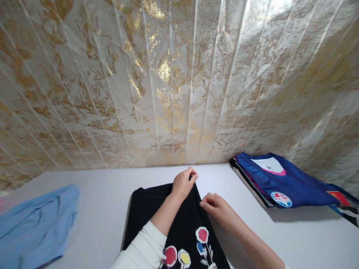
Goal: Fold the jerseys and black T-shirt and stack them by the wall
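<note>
A black garment point(151, 209) with a printed flower pattern lies folded flat before me; its lower part runs out of view. My left hand point(183, 184) reaches across it to the far right corner, thumb and fingers pinched together on the cloth there. Just nearer to me, at the right edge, my right hand point(218, 209) is closed in a pinch on the garment's side. Red, yellow and blue flowers show below the hands, partly covered by my left sleeve.
On the white table point(103, 209), a light blue garment point(42, 224) lies at the left. A stack of folded clothes, topped by a dark blue shirt point(303, 186) with badges, sits at the right. Behind the table hangs a gold-patterned shiny sheet point(168, 93).
</note>
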Tool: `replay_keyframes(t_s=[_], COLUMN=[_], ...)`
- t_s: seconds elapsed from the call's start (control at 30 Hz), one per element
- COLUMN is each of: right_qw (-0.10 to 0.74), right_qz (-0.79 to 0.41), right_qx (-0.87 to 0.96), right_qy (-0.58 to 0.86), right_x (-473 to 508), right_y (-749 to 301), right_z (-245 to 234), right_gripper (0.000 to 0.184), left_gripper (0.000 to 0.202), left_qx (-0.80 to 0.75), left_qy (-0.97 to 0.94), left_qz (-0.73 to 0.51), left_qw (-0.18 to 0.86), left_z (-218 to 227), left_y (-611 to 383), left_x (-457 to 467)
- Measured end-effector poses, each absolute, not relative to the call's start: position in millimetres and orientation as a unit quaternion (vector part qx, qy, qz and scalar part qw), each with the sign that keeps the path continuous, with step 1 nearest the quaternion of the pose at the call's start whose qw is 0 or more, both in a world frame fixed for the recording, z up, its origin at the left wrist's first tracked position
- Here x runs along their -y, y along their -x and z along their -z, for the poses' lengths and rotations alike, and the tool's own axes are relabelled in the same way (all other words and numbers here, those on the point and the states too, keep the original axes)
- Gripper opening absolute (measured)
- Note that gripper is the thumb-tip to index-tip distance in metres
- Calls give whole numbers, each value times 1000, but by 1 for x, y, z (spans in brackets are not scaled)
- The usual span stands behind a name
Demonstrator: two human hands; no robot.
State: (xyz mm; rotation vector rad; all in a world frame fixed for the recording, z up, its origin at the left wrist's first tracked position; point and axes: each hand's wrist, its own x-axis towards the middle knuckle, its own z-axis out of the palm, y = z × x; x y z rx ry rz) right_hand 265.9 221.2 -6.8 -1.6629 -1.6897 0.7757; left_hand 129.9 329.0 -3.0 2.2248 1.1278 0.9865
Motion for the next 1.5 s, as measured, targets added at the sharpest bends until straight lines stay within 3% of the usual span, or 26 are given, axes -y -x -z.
replay_keyframes(t_s=[0.1,0.27,0.53,0.7,1.0,1.2,1.5], right_qw=[326,303,290,288,198,178,160], right_qz=[-319,-219,-205,-210,-186,-213,-180], right_qx=[615,642,654,654,673,669,658], right_qy=[643,670,668,668,688,690,714], right_x=[-221,-219,-217,-218,-204,-189,-185], right_y=[-266,-263,-262,-265,-264,-267,-262], right_z=[6,6,7,8,2,0,-1], right_gripper=[19,16,15,18,31,17,12], left_gripper=[7,3,23,22,28,36,46], left_qx=[-393,-377,-352,-329,-303,-289,-286], left_qy=[-802,-797,-804,-795,-817,-827,-853], left_qz=[-381,-402,-379,-386,-353,-349,-330], left_qw=[237,247,294,334,341,332,286], left_z=[4,-2,1,7,15,16,17], left_y=[-130,-128,-131,-132,-131,-131,-131], left_x=[-332,-333,-328,-336,-338,-337,-338])
